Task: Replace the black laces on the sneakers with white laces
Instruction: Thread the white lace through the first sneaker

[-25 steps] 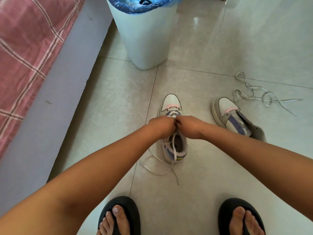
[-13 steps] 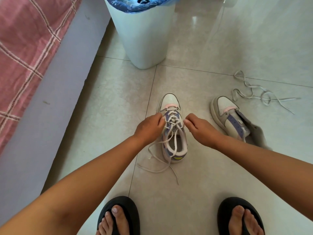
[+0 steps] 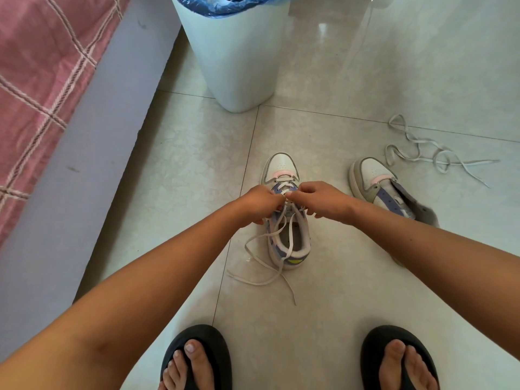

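A white and purple sneaker [image 3: 281, 167] stands on the floor in the middle, toe pointing away from me. A white lace [image 3: 263, 273] is threaded through its front eyelets and its loose ends trail on the tiles toward me. My left hand [image 3: 260, 202] and my right hand [image 3: 320, 199] meet over the middle eyelets, each pinching the white lace. A second sneaker [image 3: 377, 178] lies to the right with no lace in it. Another loose white lace [image 3: 422, 153] lies beyond it.
A white bin with a blue liner [image 3: 236, 60] stands just beyond the sneaker. A bed with a pink checked cover [image 3: 42, 74] and its grey frame [image 3: 84, 153] run along the left. My feet in black flip-flops [image 3: 197, 358] are at the bottom.
My hands came apart half a second ago, pulling the lace outward, and have now come back together over the sneaker's middle eyelets.
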Tool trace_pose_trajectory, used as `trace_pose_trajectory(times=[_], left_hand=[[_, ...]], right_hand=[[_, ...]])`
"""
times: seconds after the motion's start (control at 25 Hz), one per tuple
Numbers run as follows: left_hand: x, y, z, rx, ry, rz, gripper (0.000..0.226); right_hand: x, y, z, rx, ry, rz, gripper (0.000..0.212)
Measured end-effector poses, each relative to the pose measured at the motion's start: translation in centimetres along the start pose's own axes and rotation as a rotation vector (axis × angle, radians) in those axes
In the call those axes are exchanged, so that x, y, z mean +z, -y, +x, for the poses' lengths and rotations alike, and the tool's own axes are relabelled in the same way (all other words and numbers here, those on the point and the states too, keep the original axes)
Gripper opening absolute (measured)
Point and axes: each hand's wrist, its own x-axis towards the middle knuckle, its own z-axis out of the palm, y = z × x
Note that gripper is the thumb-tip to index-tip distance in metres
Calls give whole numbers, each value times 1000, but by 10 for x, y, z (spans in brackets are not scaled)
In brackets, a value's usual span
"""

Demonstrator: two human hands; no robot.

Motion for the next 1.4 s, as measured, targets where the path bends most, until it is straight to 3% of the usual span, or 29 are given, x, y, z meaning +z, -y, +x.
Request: trace_pose_trajectory(times=[0.12,0.2,0.48,0.56,0.68,0.8,1.04,1.28,1.4], left_hand=[[-2,-5,0,18,14,29,26],[-2,-2,-1,10,27,-61,21],[-4,25,-5,-28,-48,-582,22],[-10,26,-4,-38,-51,-565,20],[-12,17,-4,-63,-22,-302,20],[-8,3,-3,19,-3,-66,20],[0,15,-6,-82,-45,-527,21],[6,16,-13,-21,-128,-287,23],[7,20,-14,-40,-107,-378,20]], right_hand=[[-6,9,4,-26,22,-85,28],[-11,6,5,21,82,-8,24],[-11,-35,-6,181,37,795,17],[-10,-32,-4,171,30,714,17],[-12,-14,2,132,37,262,20],[-13,-1,7,81,82,61,20],[-7,-12,7,130,23,294,22],[-8,-11,2,41,-16,49,16],[-6,-13,0,57,-28,150,12]])
